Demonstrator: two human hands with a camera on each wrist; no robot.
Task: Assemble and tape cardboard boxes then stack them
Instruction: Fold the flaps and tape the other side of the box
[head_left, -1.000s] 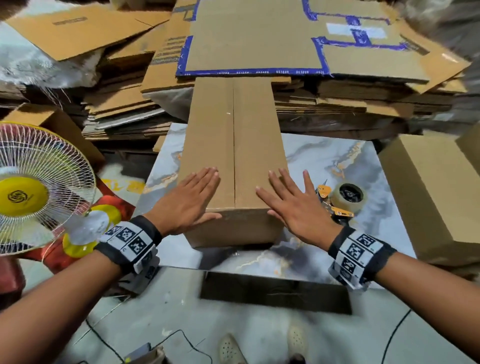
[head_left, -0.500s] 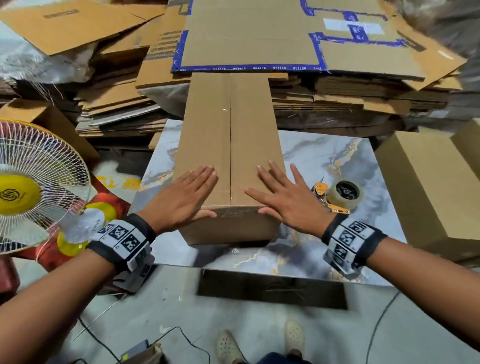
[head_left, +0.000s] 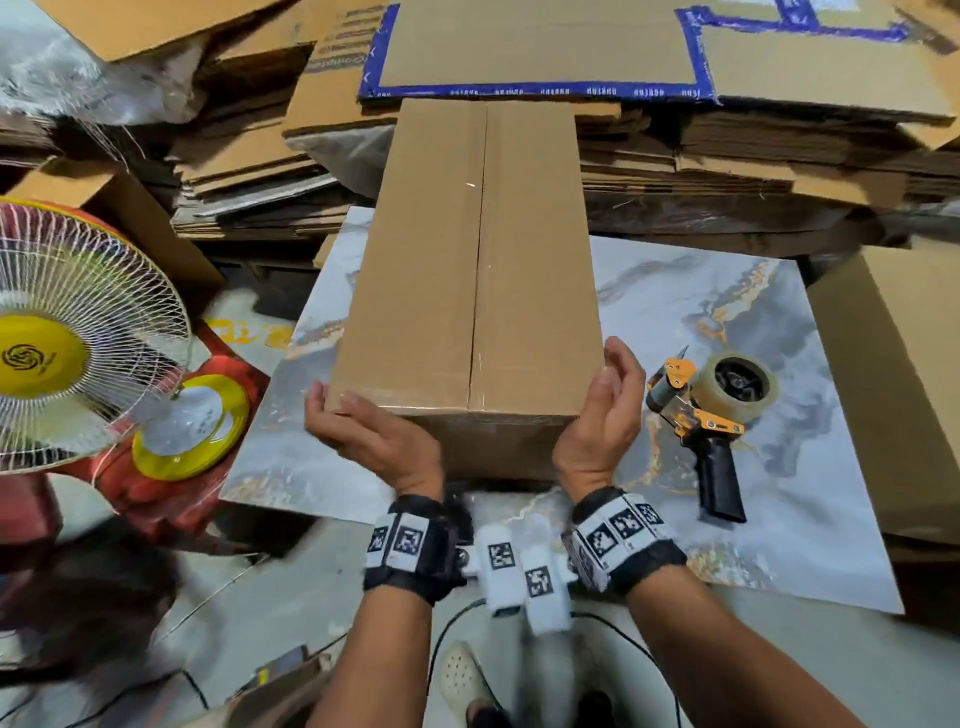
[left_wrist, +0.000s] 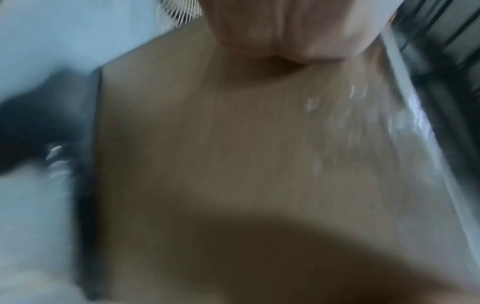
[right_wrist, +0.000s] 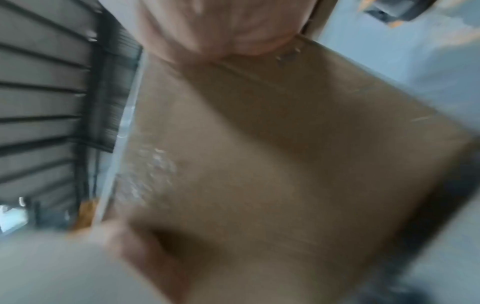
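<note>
Cardboard box (head_left: 467, 291), long and closed, lies on the marble-patterned table (head_left: 727, 322) with its near end close to the table's front edge and its far end reaching past the back edge toward the stacks of flat cardboard (head_left: 753, 150). Clear tape shines along the middle seam of the top flaps and over the near top edge, so the sealing of this face looks finished. The left hand (head_left: 363, 441) cups the box's near left corner, fingertips hooked just over the top edge, and the right hand (head_left: 602, 415) is set against the near right corner with its fingers curved up beside the side wall; both wrist views are blurred but show palms close against brown cardboard. The step in hand seems to be taking hold of the sealed box, either to turn it over or to carry it off for stacking; which of the two cannot be told from here. The tape dispenser (head_left: 711, 410) lies on the table just right of the right hand, near the right edge, apart from the box. A finished box (head_left: 893, 389) stands just beyond the table's right edge, a likely place to stack. Next, both hands need an even hold on opposite sides, since the box is long and its far end would tend to dip, and the lift should clear the dispenser. A white fan (head_left: 78, 332) stands off the table's left edge.
</note>
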